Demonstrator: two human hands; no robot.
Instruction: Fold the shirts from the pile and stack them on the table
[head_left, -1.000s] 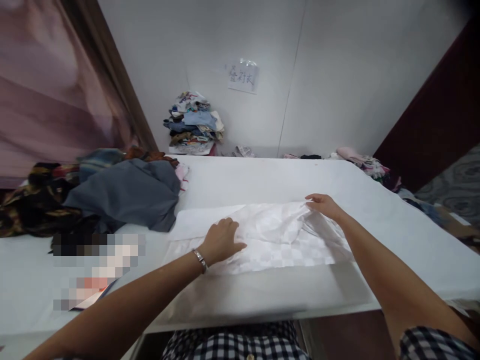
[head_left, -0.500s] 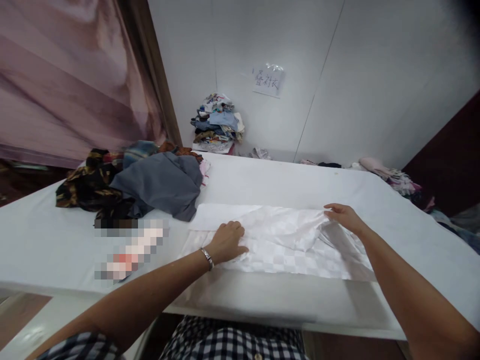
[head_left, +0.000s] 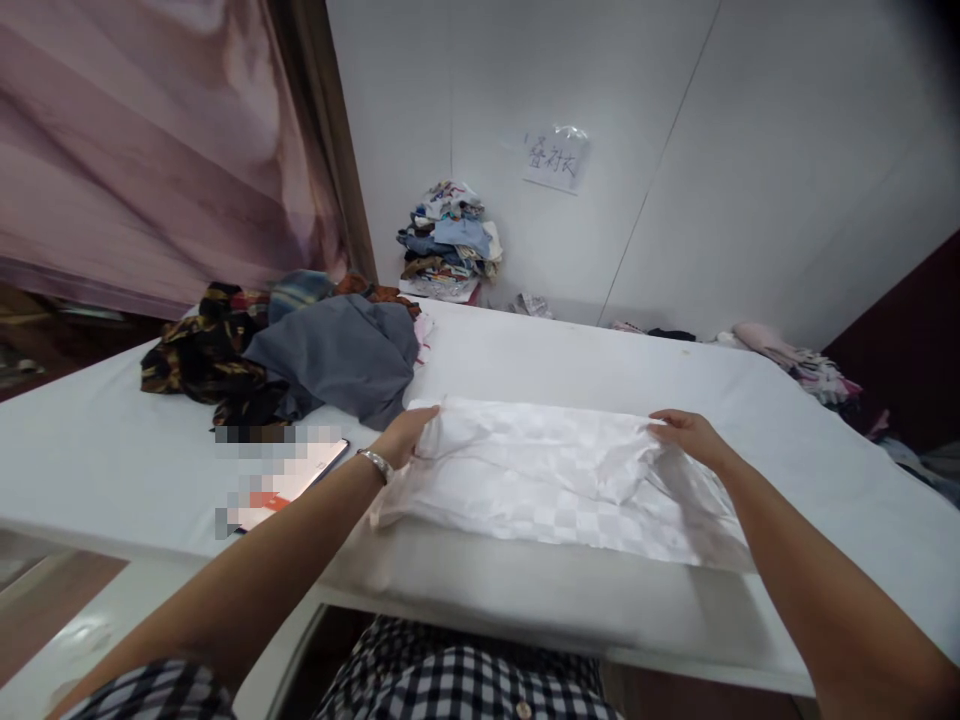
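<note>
A white shirt (head_left: 525, 480) with a tone-on-tone check lies folded in a long strip across the white table. At its far left corner, my left hand (head_left: 407, 436) pinches the cloth; a silver bracelet is on that wrist. My right hand (head_left: 688, 436) grips the far edge near the right end, thumb and fingertips closed on the fabric. Between the hands the far edge runs nearly straight. Creases bunch up beside my right hand, and the near edge lies loosely on the table.
A heap of clothes with a grey garment (head_left: 341, 350) on top is at the left. Close to my left forearm lies a phone (head_left: 300, 478), partly blurred. A tall clothes stack (head_left: 454, 240) stands by the wall, below a paper sign (head_left: 556, 160). More clothes (head_left: 799, 365) line the right edge.
My left hand was lying on the shirt; it has moved left to the far left corner and taken hold there. My right hand keeps its grip in about the same place.
</note>
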